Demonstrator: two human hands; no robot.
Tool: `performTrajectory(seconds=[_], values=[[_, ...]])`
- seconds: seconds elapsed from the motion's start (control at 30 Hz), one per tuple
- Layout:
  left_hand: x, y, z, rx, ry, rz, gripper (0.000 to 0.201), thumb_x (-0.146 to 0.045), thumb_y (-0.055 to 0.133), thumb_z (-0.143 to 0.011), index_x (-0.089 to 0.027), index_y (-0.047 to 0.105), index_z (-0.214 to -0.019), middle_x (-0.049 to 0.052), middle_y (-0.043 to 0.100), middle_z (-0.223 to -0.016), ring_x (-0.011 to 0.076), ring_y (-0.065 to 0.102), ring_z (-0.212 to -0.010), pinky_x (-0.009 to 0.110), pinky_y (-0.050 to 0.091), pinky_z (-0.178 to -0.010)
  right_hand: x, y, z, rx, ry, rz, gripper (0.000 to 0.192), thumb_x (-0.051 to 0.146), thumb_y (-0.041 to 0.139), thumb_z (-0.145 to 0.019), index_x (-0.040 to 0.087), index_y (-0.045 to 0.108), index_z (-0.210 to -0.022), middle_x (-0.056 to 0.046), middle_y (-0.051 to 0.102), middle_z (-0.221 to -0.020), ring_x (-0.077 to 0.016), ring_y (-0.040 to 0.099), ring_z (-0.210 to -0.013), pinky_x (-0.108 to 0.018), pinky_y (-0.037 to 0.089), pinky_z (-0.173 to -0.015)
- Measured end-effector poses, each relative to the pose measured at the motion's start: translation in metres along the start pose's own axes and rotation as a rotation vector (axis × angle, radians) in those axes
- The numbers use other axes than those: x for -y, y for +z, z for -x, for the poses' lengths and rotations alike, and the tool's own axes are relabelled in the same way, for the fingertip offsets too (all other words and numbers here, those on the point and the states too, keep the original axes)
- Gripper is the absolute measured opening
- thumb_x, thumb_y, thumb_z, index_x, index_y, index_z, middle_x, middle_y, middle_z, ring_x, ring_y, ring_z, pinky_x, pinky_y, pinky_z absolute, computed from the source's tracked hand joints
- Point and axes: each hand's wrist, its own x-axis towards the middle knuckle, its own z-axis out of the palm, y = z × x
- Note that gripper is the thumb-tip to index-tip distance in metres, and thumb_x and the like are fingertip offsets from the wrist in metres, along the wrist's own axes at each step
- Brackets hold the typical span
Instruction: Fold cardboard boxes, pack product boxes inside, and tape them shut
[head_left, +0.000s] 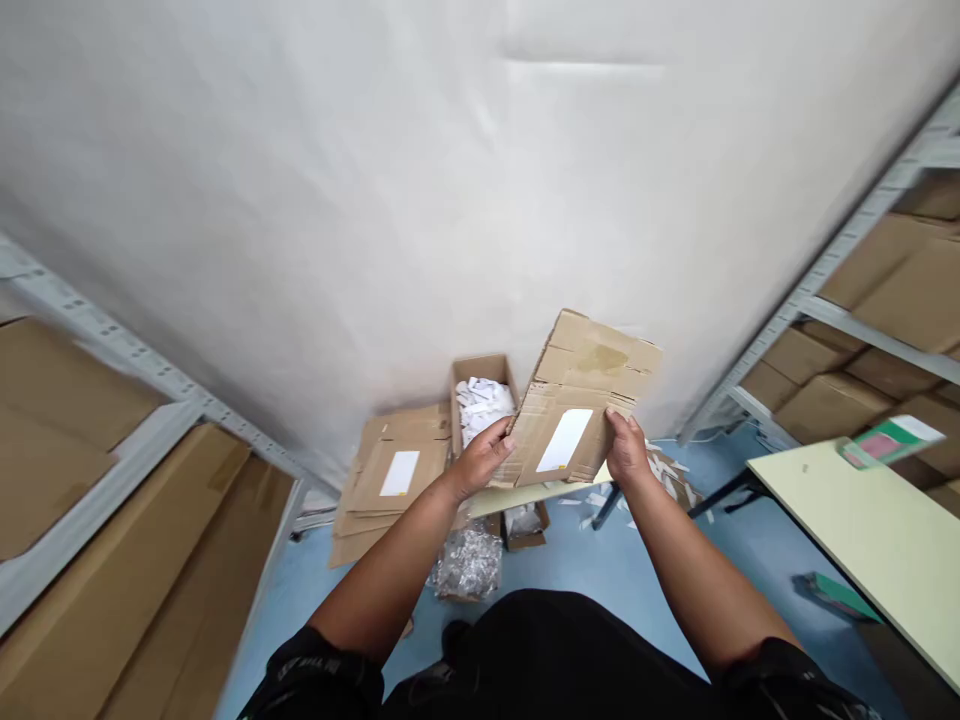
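Note:
Between my two hands I hold a flattened cardboard box (585, 385), tilted in front of the wall, with a white label on its lower half and a patch of brown tape above. My left hand (484, 458) grips its left edge. On the right edge, my right hand (626, 445) is closed with the thumb on the front face. Left of my left hand lies a stack of flattened cardboard boxes (367, 490), the top one bearing a similar white label. Just behind that hand stands an open carton (480, 368) filled with white paper pieces.
Shelves with cardboard boxes stand at left (217, 480) and right (814, 405). A pale table (855, 500) is at the right, a green-and-white packet on it. Below my hands are a clear plastic bag (469, 562) and a small carton (526, 540); paper scraps litter the blue floor.

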Motion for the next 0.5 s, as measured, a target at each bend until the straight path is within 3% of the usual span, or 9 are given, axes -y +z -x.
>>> performTrajectory(seconds=[0.2,0.3,0.4,0.5], values=[[0.000,0.146,-0.075,0.087,-0.062,-0.056,0.068,-0.072,0.065,-0.090,-0.015,0.072,-0.128,0.013,0.076,-0.127,0.0332,0.068,-0.118,0.043,0.050,-0.107,0.052,-0.146,-0.017,-0.127,0.025,0.161,0.047,0.053,0.071,-0.075,0.022,0.066,-0.110,-0.006,0.080,-0.107,-0.0270,0.073,-0.098,-0.036,0.058,-0.087],[0.008,0.204,-0.105,0.171,-0.023,-0.118,0.062,-0.069,0.061,-0.094,-0.016,0.072,-0.126,0.012,0.075,-0.129,0.0315,0.068,-0.119,0.040,0.050,-0.108,0.081,-0.208,-0.018,-0.352,0.011,0.496,0.054,0.056,0.068,-0.074,0.022,0.063,-0.116,-0.009,0.075,-0.115,-0.0278,0.070,-0.102,-0.038,0.056,-0.092],[0.022,0.255,-0.135,0.207,-0.013,-0.136,0.054,-0.062,0.055,-0.099,-0.017,0.071,-0.123,0.010,0.076,-0.123,0.0293,0.069,-0.113,0.039,0.051,-0.104,0.110,-0.247,-0.004,-0.518,-0.151,0.771,0.054,0.053,0.068,-0.078,0.021,0.062,-0.122,-0.012,0.067,-0.129,-0.0272,0.066,-0.107,-0.041,0.052,-0.101],[0.040,0.307,-0.165,0.251,-0.031,-0.132,0.044,-0.054,0.049,-0.102,-0.017,0.072,-0.108,0.008,0.078,-0.106,0.0262,0.069,-0.102,0.036,0.054,-0.095,0.130,-0.262,0.015,-0.365,-0.292,0.786,0.052,0.052,0.065,-0.087,0.022,0.065,-0.128,-0.013,0.062,-0.136,-0.0272,0.064,-0.115,-0.040,0.054,-0.098]])
